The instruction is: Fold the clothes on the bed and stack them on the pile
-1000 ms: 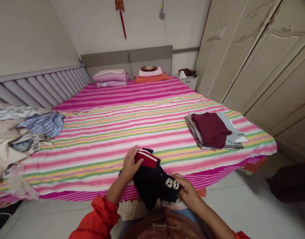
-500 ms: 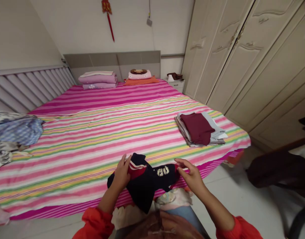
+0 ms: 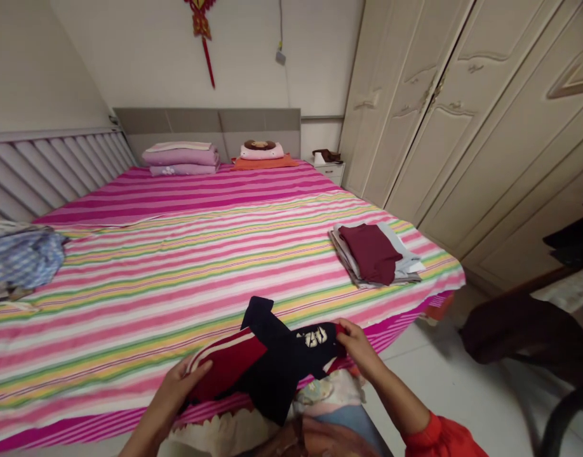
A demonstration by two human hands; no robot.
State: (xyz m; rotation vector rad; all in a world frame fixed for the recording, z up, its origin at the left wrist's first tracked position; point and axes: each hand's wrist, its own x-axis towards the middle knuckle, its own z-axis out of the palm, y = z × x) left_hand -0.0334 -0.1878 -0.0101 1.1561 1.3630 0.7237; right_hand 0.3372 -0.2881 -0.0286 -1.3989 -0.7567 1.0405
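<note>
My left hand now sits further left than in the earlier frame, its fingers curved narrow around a red sleeve with white stripes of a navy-and-red knit garment. My right hand has closed as well: its fingers pinch the garment's right end beside the white lettering, where they stood wide apart before. The garment now stretches between both hands, across the near edge of the pink-striped bedsheet, with its lower part hanging past that edge toward my lap. A folded stack of clothes topped by maroon fabric lies on the sheet near the bed's right edge, well apart from my right hand. A heap of blue checked cloth lies at the far left, well apart from my left hand. Tiled floor lies beyond the bed's right edge.
</note>
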